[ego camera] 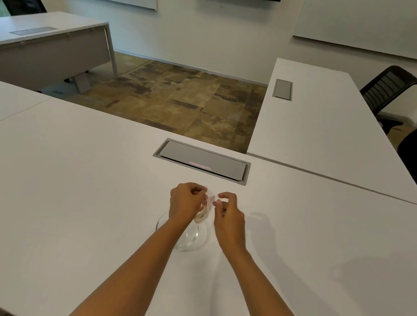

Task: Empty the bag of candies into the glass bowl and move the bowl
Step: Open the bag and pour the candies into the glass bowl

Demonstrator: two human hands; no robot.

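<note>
A clear glass bowl (192,240) stands on the white table (65,192), partly hidden under my wrists. Above it I hold a small clear plastic bag of candies (206,205). My left hand (185,201) pinches the bag's top on the left. My right hand (229,215) pinches it on the right. The bag hangs between both hands over the bowl, and pale candies show faintly in its lower part. Whether any candies lie in the bowl I cannot tell.
A grey cable hatch (201,161) is set into the table just beyond my hands. Another white table (325,125) joins on the right, with black chairs (389,88) behind it. A third desk (40,37) stands far left.
</note>
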